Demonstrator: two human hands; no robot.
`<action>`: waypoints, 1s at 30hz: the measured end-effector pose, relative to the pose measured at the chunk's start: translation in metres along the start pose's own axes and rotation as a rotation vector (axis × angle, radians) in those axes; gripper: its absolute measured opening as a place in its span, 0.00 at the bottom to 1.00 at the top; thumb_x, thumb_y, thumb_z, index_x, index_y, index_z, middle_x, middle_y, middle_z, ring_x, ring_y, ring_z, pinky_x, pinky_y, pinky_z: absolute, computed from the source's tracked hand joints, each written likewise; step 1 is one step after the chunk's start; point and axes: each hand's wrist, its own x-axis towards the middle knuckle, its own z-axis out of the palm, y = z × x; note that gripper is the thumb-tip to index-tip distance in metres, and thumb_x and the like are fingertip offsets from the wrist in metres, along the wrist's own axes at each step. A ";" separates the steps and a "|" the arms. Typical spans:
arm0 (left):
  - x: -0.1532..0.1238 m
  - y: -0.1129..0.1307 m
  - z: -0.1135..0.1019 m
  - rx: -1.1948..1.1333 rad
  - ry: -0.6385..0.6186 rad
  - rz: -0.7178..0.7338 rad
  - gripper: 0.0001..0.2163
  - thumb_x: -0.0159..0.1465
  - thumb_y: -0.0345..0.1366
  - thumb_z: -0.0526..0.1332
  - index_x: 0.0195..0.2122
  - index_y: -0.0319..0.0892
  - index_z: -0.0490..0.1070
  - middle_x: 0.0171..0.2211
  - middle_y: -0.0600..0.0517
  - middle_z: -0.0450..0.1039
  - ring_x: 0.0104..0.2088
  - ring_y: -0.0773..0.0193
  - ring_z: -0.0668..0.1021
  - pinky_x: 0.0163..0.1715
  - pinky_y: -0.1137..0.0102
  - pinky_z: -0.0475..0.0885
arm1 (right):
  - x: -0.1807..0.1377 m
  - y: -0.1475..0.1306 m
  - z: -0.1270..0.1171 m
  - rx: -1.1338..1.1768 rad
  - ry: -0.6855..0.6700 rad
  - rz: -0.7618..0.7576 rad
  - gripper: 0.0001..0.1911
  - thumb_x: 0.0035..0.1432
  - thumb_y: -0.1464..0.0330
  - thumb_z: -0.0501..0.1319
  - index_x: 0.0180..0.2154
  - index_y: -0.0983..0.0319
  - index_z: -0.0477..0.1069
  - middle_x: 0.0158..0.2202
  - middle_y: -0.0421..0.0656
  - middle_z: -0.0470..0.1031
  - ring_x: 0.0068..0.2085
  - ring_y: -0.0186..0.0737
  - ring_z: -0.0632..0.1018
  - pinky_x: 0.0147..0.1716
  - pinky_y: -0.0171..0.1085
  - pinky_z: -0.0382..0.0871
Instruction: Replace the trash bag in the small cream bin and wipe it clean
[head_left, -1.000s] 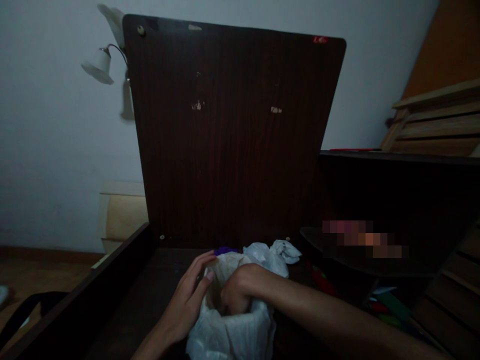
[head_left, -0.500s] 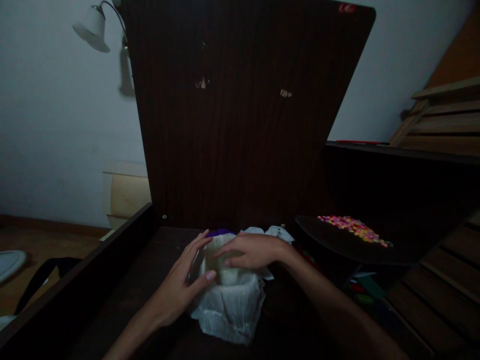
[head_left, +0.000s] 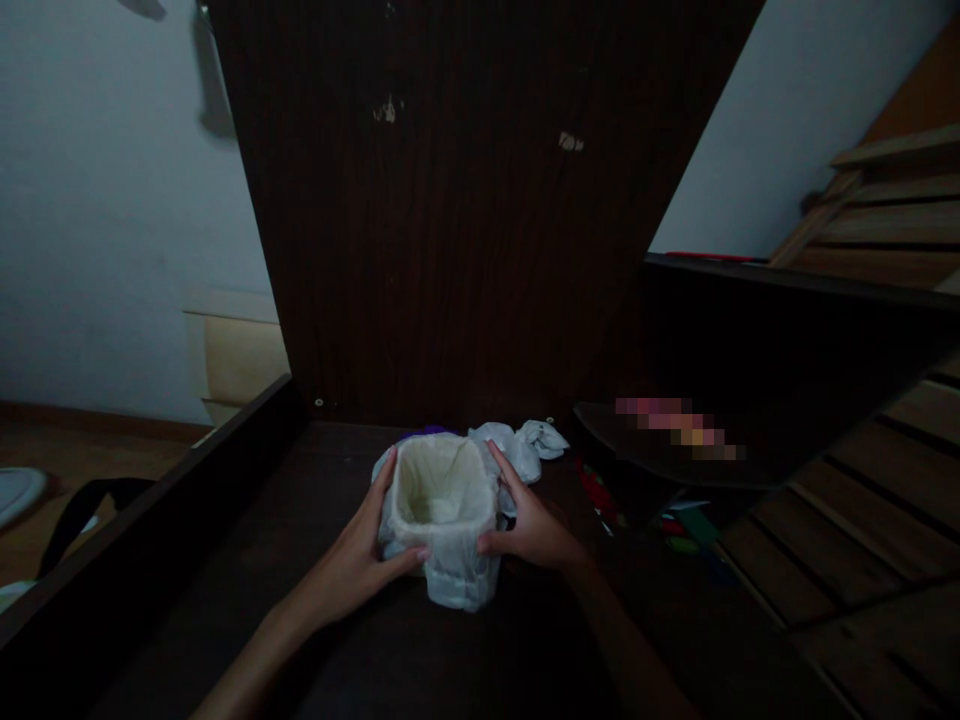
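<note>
A small square container (head_left: pixel 448 527), bin-like and lined with a thin white plastic bag (head_left: pixel 463 580), stands upright on the dark wooden surface. Its mouth faces up, and the bag is folded over the rim and hangs down the front. On its left side, my left hand (head_left: pixel 366 545) presses with fingers along the wall and thumb near the front corner. My right hand (head_left: pixel 531 520) holds the opposite side, thumb at the front and fingers reaching back. Behind the container lie crumpled whitish plastic bags (head_left: pixel 517 450) and a bit of purple material (head_left: pixel 429 432).
A tall dark wooden panel (head_left: pixel 465 250) rises at the back. A low dark ledge (head_left: pixel 150 545) runs along the left. At right, a dark shelf (head_left: pixel 600 425) bears a blurred pinkish patch, with red and green items (head_left: pixel 682 530) below it. Wooden slats (head_left: pixel 862 520) lie beyond.
My right hand has moved from over the container's mouth to its right side, and the opening now shows. The hanging bag sits closer to the container. The view has tilted down slightly.
</note>
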 end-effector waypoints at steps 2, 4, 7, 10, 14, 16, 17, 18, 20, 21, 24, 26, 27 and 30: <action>-0.001 -0.001 0.004 -0.014 0.000 -0.010 0.48 0.67 0.52 0.62 0.74 0.48 0.25 0.76 0.40 0.34 0.74 0.41 0.50 0.71 0.45 0.51 | -0.002 0.004 0.006 -0.013 0.039 0.017 0.73 0.39 0.53 0.79 0.74 0.58 0.35 0.75 0.55 0.46 0.74 0.54 0.53 0.71 0.54 0.46; -0.003 -0.001 0.007 -0.027 -0.006 -0.019 0.47 0.68 0.52 0.61 0.74 0.48 0.24 0.76 0.40 0.34 0.74 0.42 0.49 0.71 0.46 0.50 | -0.004 0.009 0.011 -0.009 0.069 0.032 0.73 0.41 0.55 0.78 0.74 0.59 0.34 0.75 0.56 0.45 0.73 0.53 0.54 0.70 0.54 0.49; -0.006 -0.002 0.011 -0.023 -0.004 -0.024 0.47 0.68 0.51 0.60 0.74 0.47 0.24 0.76 0.40 0.34 0.74 0.43 0.49 0.71 0.47 0.50 | -0.006 0.015 0.018 0.028 0.078 0.024 0.70 0.44 0.57 0.77 0.74 0.59 0.33 0.75 0.55 0.43 0.73 0.51 0.54 0.70 0.52 0.50; -0.008 -0.002 0.013 0.004 0.009 -0.017 0.47 0.68 0.48 0.61 0.74 0.47 0.23 0.76 0.41 0.33 0.74 0.44 0.48 0.71 0.48 0.49 | -0.010 0.023 0.025 0.051 0.111 0.007 0.69 0.45 0.57 0.77 0.74 0.59 0.34 0.75 0.55 0.45 0.74 0.50 0.54 0.71 0.53 0.47; -0.014 0.003 0.007 0.066 0.036 -0.016 0.52 0.65 0.47 0.65 0.74 0.48 0.21 0.76 0.41 0.30 0.74 0.43 0.46 0.70 0.45 0.49 | -0.019 0.038 0.033 0.117 0.199 -0.025 0.69 0.46 0.53 0.76 0.74 0.59 0.33 0.75 0.54 0.43 0.74 0.51 0.50 0.71 0.54 0.45; -0.018 0.009 0.000 0.106 0.063 -0.023 0.53 0.63 0.50 0.66 0.74 0.50 0.22 0.76 0.41 0.29 0.74 0.41 0.45 0.69 0.41 0.50 | -0.026 0.049 0.035 0.146 0.274 -0.066 0.67 0.47 0.50 0.74 0.74 0.59 0.35 0.76 0.54 0.39 0.75 0.51 0.47 0.71 0.54 0.45; -0.018 0.014 -0.004 0.124 0.079 -0.016 0.52 0.64 0.51 0.66 0.74 0.51 0.23 0.76 0.41 0.29 0.74 0.40 0.44 0.69 0.40 0.50 | -0.029 0.055 0.036 0.151 0.318 -0.087 0.65 0.49 0.48 0.72 0.74 0.59 0.37 0.76 0.53 0.39 0.75 0.51 0.46 0.71 0.54 0.44; -0.018 0.019 -0.009 0.143 0.095 -0.001 0.50 0.64 0.52 0.65 0.74 0.52 0.26 0.77 0.42 0.29 0.74 0.39 0.43 0.68 0.39 0.51 | -0.033 0.061 0.038 0.148 0.364 -0.103 0.61 0.52 0.47 0.70 0.74 0.60 0.39 0.76 0.53 0.40 0.75 0.51 0.46 0.71 0.54 0.44; -0.013 0.032 -0.018 0.192 0.111 0.057 0.43 0.67 0.52 0.61 0.74 0.53 0.34 0.77 0.43 0.33 0.74 0.40 0.43 0.68 0.38 0.51 | -0.040 0.073 0.040 0.121 0.444 -0.099 0.55 0.57 0.46 0.65 0.74 0.61 0.42 0.76 0.54 0.42 0.75 0.51 0.49 0.71 0.55 0.46; -0.008 0.039 -0.022 0.224 0.109 0.089 0.39 0.68 0.51 0.61 0.73 0.52 0.40 0.76 0.44 0.36 0.74 0.40 0.43 0.68 0.37 0.51 | -0.044 0.078 0.041 0.095 0.477 -0.077 0.53 0.59 0.47 0.64 0.73 0.62 0.44 0.75 0.54 0.44 0.75 0.52 0.50 0.71 0.55 0.47; 0.018 0.063 -0.030 0.309 0.065 0.182 0.34 0.67 0.50 0.63 0.70 0.47 0.52 0.73 0.40 0.51 0.73 0.41 0.53 0.68 0.42 0.56 | -0.055 0.088 0.046 -0.024 0.570 0.035 0.47 0.61 0.48 0.61 0.72 0.64 0.50 0.74 0.55 0.48 0.74 0.54 0.50 0.71 0.58 0.47; 0.042 0.077 -0.032 0.327 0.012 0.237 0.25 0.67 0.48 0.62 0.62 0.42 0.65 0.63 0.40 0.68 0.65 0.46 0.70 0.64 0.50 0.67 | -0.061 0.092 0.050 -0.102 0.635 0.096 0.42 0.63 0.50 0.60 0.70 0.64 0.56 0.73 0.55 0.52 0.74 0.55 0.50 0.70 0.59 0.48; 0.055 0.083 -0.031 0.345 -0.054 0.251 0.17 0.69 0.45 0.59 0.54 0.42 0.71 0.55 0.42 0.75 0.58 0.49 0.75 0.59 0.54 0.71 | -0.065 0.093 0.051 -0.136 0.663 0.110 0.40 0.63 0.50 0.59 0.69 0.64 0.59 0.72 0.55 0.55 0.74 0.55 0.51 0.70 0.60 0.48; 0.092 0.093 -0.026 0.413 -0.412 0.122 0.10 0.69 0.32 0.55 0.44 0.40 0.76 0.46 0.45 0.79 0.48 0.56 0.79 0.53 0.62 0.71 | -0.073 0.094 0.052 -0.231 0.714 0.105 0.34 0.65 0.53 0.57 0.66 0.64 0.65 0.70 0.55 0.60 0.73 0.56 0.54 0.69 0.61 0.50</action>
